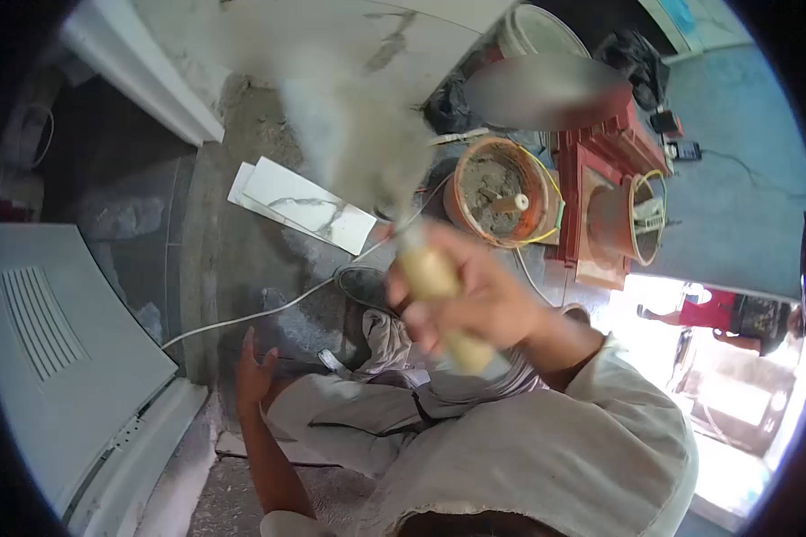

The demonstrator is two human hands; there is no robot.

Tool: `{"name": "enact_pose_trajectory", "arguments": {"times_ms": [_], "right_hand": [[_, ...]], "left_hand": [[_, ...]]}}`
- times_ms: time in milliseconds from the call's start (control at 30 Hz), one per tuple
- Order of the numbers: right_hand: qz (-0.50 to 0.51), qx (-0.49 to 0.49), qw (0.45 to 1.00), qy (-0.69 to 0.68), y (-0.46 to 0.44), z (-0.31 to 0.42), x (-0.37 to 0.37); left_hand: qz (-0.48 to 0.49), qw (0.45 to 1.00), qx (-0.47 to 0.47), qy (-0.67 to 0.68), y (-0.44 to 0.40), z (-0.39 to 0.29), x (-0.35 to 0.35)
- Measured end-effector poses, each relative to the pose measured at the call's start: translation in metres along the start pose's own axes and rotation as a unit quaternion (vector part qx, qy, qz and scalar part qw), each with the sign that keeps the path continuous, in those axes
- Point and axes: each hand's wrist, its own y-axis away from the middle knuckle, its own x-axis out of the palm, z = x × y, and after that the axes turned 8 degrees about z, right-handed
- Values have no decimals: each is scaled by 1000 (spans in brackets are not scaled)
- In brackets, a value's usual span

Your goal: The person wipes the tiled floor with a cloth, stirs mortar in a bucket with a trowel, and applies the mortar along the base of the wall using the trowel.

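My right hand [479,300] is wrapped around the pale yellow handle of a trowel [430,273], held up in front of me. Its blade is smeared by motion and looks covered in grey mortar [381,157]. On the left, my left hand [256,371] holds nothing, its fingers spread above the floor beside my knee. Two white, grey-veined tile strips [304,208] lie overlapping on the floor beyond the hands. Right of the trowel stands an orange bucket [457,192] of grey mortar, with a white-handled tool [512,204] resting in it.
A cable [251,315] crosses the floor near my shoe [360,282]. A white vented door [72,331] is at left. Red crates [591,174], another orange bucket [611,219] and a pale bucket [546,31] stand at right. Another person [721,311] shows in the bright doorway.
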Motion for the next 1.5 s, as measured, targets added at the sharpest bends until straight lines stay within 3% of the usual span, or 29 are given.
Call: {"name": "enact_pose_trajectory", "arguments": {"times_ms": [133, 200, 267, 433, 500, 533, 567, 600, 733, 800, 867, 900, 967, 1000, 1033, 1100, 1167, 1233, 1300, 1367, 1500], "right_hand": [[-172, -135, 956, 195, 22, 10, -78], [-206, -70, 957, 194, 9, -25, -120], [-235, 55, 951, 191, -17, -74, -152], [-179, 175, 962, 113, -113, -187, -235], [-186, 37, 982, -22, -138, -217, -267], [-195, 38, 980, -30, -151, -236, -285], [-256, 14, 938, 235, -159, -257, -304], [-296, 1, 824, 482, -153, -271, -315], [-255, 61, 822, 505, -53, -256, -259], [-169, 112, 861, 467, 17, -263, -246], [-235, 132, 852, 449, 96, -278, -232], [-264, 133, 845, 445, 133, -285, -221], [-354, 216, 784, 461, 202, -280, -193], [-431, 204, 742, 472, 236, -290, -184], [-502, 190, 696, 478, 267, -301, -173], [-654, 261, 544, 457, 306, -312, -150], [-721, 325, 478, 381, 349, -363, -155], [-663, 368, 488, 432, 361, -375, -123], [-541, 341, 543, 544, 369, -388, -107], [-439, 379, 612, 537, 373, -406, -113], [-411, 487, 671, 379, 365, -378, -133]], "left_hand": [[36, 999, 24, -4, -6, -11, 10], [39, 998, 48, -13, -12, -15, 17], [49, 993, 58, -88, -21, -28, 25], [46, 994, 77, -55, -7, -50, 28], [55, 995, 71, -50, 0, -44, 28], [52, 997, 39, -35, 2, -31, 29], [55, 998, 9, -22, 5, -22, 30], [74, 997, 14, -29, 12, -21, 30], [49, 999, -15, -16, 32, -20, 21], [63, 998, -11, -7, 36, -11, 19], [-46, 982, 32, -178, 43, 2, 14], [-84, 980, 13, -177, 50, 2, 14], [-166, 964, -23, -205, 64, 7, 4], [-209, 948, -39, -235, 74, 16, -3], [-206, 948, -35, -240, 83, 35, -15], [-291, 897, -62, -328, 95, 74, -40], [-302, 883, -72, -352, 113, 76, -57], [-324, 866, -88, -370, 128, 71, -74], [-296, 849, -115, -422, 142, 67, -83], [-320, 838, -140, -419, 159, 77, -87], [-292, 837, -104, -452, 176, 92, -91]]}}
